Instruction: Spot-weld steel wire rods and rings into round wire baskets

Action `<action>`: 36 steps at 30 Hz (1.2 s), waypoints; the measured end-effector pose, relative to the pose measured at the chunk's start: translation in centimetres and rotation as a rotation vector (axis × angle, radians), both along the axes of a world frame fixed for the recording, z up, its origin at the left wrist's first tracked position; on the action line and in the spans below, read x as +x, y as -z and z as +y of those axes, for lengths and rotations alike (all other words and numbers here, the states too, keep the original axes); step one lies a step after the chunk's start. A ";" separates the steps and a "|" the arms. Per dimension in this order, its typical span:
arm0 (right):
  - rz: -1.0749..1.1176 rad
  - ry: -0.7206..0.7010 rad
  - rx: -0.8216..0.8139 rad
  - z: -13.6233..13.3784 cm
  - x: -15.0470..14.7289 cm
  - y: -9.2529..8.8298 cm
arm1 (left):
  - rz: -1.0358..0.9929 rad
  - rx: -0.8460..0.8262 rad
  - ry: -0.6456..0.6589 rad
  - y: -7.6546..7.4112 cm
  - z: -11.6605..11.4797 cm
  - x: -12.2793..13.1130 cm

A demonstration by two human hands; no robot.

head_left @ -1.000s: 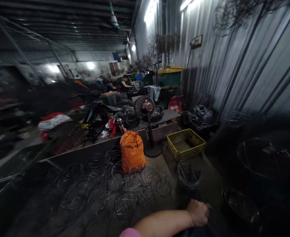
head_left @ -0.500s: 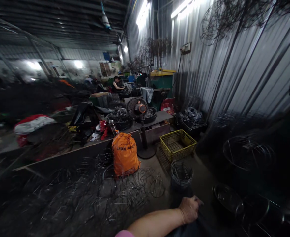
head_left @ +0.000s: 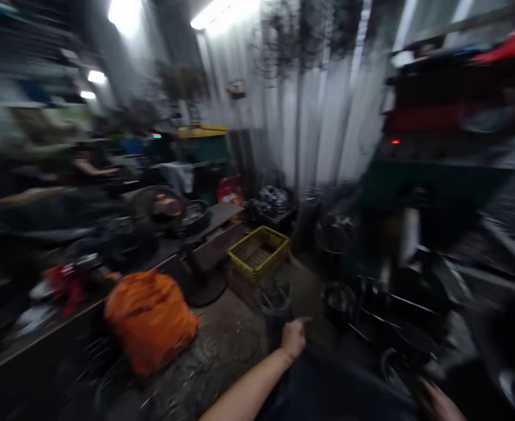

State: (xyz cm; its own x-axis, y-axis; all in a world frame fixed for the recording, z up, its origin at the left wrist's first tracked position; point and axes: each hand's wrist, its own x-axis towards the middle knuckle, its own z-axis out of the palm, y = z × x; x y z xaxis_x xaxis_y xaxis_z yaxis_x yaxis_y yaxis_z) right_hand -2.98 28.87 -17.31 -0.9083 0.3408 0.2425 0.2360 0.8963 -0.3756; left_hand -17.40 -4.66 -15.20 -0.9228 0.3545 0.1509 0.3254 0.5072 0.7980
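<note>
My left hand [head_left: 294, 339] is in the lower middle at the edge of a dark cloth-like surface [head_left: 340, 386]. Its fingers are curled in, with one digit poking out to the right. Whatever they may grip is hidden. Just beyond it stands a dark bucket-like container [head_left: 274, 295] with wire in it. My right hand [head_left: 444, 403] shows only in part at the bottom right, blurred, beside dark metal parts; its fingers cannot be made out.
A yellow plastic crate [head_left: 260, 251] lies ahead. An orange sack [head_left: 150, 318] sits to the left, near wire rings on the floor. On the right stands a dark green machine [head_left: 433, 181] with a red light. A pedestal fan [head_left: 163, 204] and a co-worker [head_left: 88, 162] are farther back.
The view has swung to the right, so the sack, crate and fan now lie farther left. The machine and part of my right hand have come into view. My left hand stays curled.
</note>
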 end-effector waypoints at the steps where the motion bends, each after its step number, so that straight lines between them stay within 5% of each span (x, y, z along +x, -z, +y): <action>1: -0.005 -0.013 -0.112 -0.4 0.9 -0.5 | -0.006 0.118 -0.019 -0.8 0.5 -0.2; 4: 0.112 0.036 -0.321 -1.4 1.8 -3.6 | -0.055 0.364 -0.003 -3.8 3.1 -0.9; 9: 0.334 0.101 -0.327 -2.2 1.1 -10.5 | -0.203 0.455 0.101 -8.7 8.2 -1.4; 14: 0.418 0.062 -0.213 -2.3 -0.2 -14.4 | -0.340 0.565 0.227 -10.3 12.4 -1.2; 20: 0.419 0.020 -0.146 -2.8 -3.1 -14.8 | -0.422 0.672 0.237 -9.6 14.8 -0.7; 36: 0.300 -0.068 -0.072 -2.7 -5.1 -15.1 | -0.480 0.696 0.157 -11.2 14.7 0.4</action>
State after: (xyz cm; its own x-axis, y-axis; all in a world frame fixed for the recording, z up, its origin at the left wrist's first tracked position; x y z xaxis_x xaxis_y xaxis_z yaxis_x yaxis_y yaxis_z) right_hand -8.03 26.12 -2.21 -0.8211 0.3075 0.4809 0.0450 0.8747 -0.4826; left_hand -17.02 10.07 -3.97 -0.8901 0.4555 -0.0131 -0.1019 -0.1710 0.9800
